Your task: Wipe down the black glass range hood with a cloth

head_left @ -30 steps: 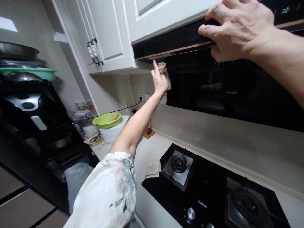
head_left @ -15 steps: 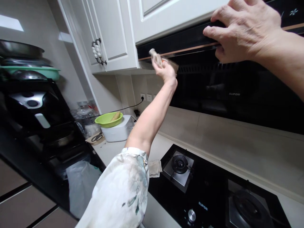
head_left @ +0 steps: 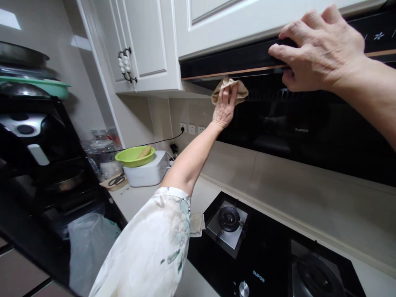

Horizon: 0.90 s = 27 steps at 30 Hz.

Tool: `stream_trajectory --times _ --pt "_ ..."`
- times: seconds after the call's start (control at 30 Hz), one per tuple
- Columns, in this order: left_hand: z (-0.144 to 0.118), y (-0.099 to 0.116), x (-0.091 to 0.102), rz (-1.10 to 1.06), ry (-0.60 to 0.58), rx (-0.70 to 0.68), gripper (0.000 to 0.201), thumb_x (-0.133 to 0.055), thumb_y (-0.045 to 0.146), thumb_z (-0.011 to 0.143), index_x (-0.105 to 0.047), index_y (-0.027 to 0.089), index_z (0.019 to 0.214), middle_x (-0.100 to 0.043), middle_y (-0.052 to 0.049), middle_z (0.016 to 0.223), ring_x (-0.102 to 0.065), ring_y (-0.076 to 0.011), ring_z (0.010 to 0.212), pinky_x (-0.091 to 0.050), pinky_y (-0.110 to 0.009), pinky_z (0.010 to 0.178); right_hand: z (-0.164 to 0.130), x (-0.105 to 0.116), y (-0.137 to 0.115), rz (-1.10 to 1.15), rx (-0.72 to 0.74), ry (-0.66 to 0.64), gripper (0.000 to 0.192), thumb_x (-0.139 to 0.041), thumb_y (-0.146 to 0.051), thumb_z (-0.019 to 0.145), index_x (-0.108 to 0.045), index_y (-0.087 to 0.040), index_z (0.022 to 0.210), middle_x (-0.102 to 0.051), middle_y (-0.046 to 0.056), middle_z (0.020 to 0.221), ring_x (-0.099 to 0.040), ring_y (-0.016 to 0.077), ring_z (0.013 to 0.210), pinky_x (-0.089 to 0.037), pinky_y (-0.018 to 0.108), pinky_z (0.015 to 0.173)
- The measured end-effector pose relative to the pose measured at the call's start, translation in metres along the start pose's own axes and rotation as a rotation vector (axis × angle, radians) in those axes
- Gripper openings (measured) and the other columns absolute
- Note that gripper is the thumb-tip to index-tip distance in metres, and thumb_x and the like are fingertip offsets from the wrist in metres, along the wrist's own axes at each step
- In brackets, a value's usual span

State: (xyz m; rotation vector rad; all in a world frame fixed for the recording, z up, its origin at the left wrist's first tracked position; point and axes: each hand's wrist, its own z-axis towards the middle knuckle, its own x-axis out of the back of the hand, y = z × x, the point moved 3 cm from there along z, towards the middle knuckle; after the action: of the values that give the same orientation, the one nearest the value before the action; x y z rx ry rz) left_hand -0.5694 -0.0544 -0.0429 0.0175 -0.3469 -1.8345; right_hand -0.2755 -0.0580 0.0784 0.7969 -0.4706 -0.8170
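My left hand (head_left: 225,108) reaches up across the middle of the head view, its fingers pressing a folded beige cloth (head_left: 242,91) to the underside of the black range hood (head_left: 262,146), just below the copper-coloured trim. At the upper right, my right hand (head_left: 323,51) rests with spread fingers on the hood's front strip (head_left: 244,55). Its thumb side lies over the trim, and no loose object shows in it.
Below is a black gas hob (head_left: 264,247) with two burners. A second cloth (head_left: 196,225) lies at its left edge. Further left stand a white appliance (head_left: 145,175) bearing a green basin (head_left: 131,156), and a dark rack (head_left: 66,136). White cabinets (head_left: 148,37) hang above.
My left hand has turned and moved slightly right, and the cloth, blurred before, now lies spread under its fingers. My right hand stays on the hood. The view has shifted a little.
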Motion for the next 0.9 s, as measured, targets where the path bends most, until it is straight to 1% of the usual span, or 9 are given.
stream_trajectory --times 0.1,0.2,0.33,0.47,0.57,0.63,0.73,0.8,0.9 --pt "0.009 -0.007 0.020 -0.073 0.062 0.006 0.053 -0.056 0.039 0.105 -0.076 0.030 0.153 -0.066 -0.019 0.167 -0.026 -0.0351 0.183 -0.016 -0.060 0.153 0.001 -0.006 0.004 -0.007 0.010 0.024 0.086 -0.025 -0.050 0.088 -0.083 -0.008 0.137 -0.069 0.020 0.150 -0.068 0.0489 0.138 -0.058 0.076 0.109" --pt "0.014 -0.010 0.034 -0.110 0.108 0.042 0.054 -0.063 0.050 0.103 -0.077 0.032 0.151 -0.067 -0.019 0.163 -0.024 -0.0376 0.183 -0.018 -0.060 0.152 0.001 -0.013 0.008 -0.039 0.025 0.091 0.087 -0.026 -0.051 0.082 -0.085 -0.011 0.132 -0.072 0.019 0.145 -0.070 0.0482 0.131 -0.059 0.076 0.103" --pt "0.010 -0.017 0.046 0.020 0.009 0.090 0.071 -0.051 0.061 0.101 -0.066 0.031 0.163 -0.059 -0.018 0.173 -0.024 -0.0442 0.179 -0.009 -0.070 0.151 0.001 -0.018 0.012 -0.043 0.035 0.111 0.089 -0.025 -0.051 0.081 -0.085 -0.012 0.134 -0.073 0.018 0.144 -0.072 0.0474 0.128 -0.060 0.074 0.102" --pt "0.005 -0.018 0.052 -0.014 -0.023 0.134 0.083 -0.031 0.073 0.104 -0.055 0.029 0.171 -0.064 -0.013 0.169 -0.001 -0.0407 0.182 0.004 -0.071 0.151 -0.001 -0.018 0.015 -0.037 0.020 0.088 0.094 -0.023 -0.053 0.078 -0.085 -0.012 0.135 -0.072 0.018 0.148 -0.069 0.0475 0.131 -0.057 0.075 0.105" --pt "0.003 -0.010 0.051 -0.050 -0.041 0.133 0.086 -0.031 0.074 0.100 -0.052 0.031 0.172 -0.068 -0.015 0.162 0.007 -0.0398 0.182 0.001 -0.071 0.152 -0.003 -0.021 0.021 -0.022 -0.001 0.074 0.098 -0.022 -0.059 0.078 -0.084 -0.015 0.140 -0.071 0.015 0.154 -0.065 0.0475 0.137 -0.054 0.075 0.109" --pt "0.003 -0.005 0.047 -0.067 -0.040 0.118 0.084 -0.033 0.070 0.101 -0.053 0.030 0.172 -0.070 -0.016 0.159 0.007 -0.0394 0.182 -0.001 -0.068 0.152 -0.004 -0.023 0.023 -0.010 -0.012 0.073 0.100 -0.022 -0.063 0.079 -0.083 -0.017 0.143 -0.070 0.012 0.157 -0.064 0.0475 0.139 -0.052 0.075 0.110" --pt "0.004 -0.002 0.043 -0.080 0.007 0.093 0.078 -0.038 0.066 0.108 -0.059 0.023 0.169 -0.069 -0.017 0.160 -0.004 -0.0405 0.183 -0.004 -0.062 0.152 -0.004 -0.026 0.023 -0.015 -0.009 0.082 0.099 -0.022 -0.061 0.079 -0.083 -0.017 0.144 -0.070 0.013 0.157 -0.065 0.0461 0.138 -0.053 0.073 0.110" --pt "0.005 -0.005 0.043 -0.086 0.046 0.099 0.072 -0.046 0.065 0.110 -0.064 0.023 0.164 -0.069 -0.019 0.160 -0.012 -0.0419 0.182 -0.012 -0.063 0.151 -0.003 -0.027 0.021 -0.038 0.011 0.107 0.098 -0.021 -0.059 0.079 -0.084 -0.015 0.140 -0.072 0.014 0.152 -0.068 0.0454 0.133 -0.056 0.073 0.107" --pt "0.006 -0.014 0.046 -0.117 0.102 0.150 0.061 -0.055 0.061 0.112 -0.070 0.025 0.159 -0.068 -0.018 0.161 -0.016 -0.0432 0.182 -0.018 -0.063 0.151 -0.001 -0.029 0.019 -0.073 0.048 0.155 0.095 -0.021 -0.057 0.080 -0.086 -0.015 0.135 -0.074 0.015 0.145 -0.071 0.0459 0.127 -0.060 0.073 0.101"
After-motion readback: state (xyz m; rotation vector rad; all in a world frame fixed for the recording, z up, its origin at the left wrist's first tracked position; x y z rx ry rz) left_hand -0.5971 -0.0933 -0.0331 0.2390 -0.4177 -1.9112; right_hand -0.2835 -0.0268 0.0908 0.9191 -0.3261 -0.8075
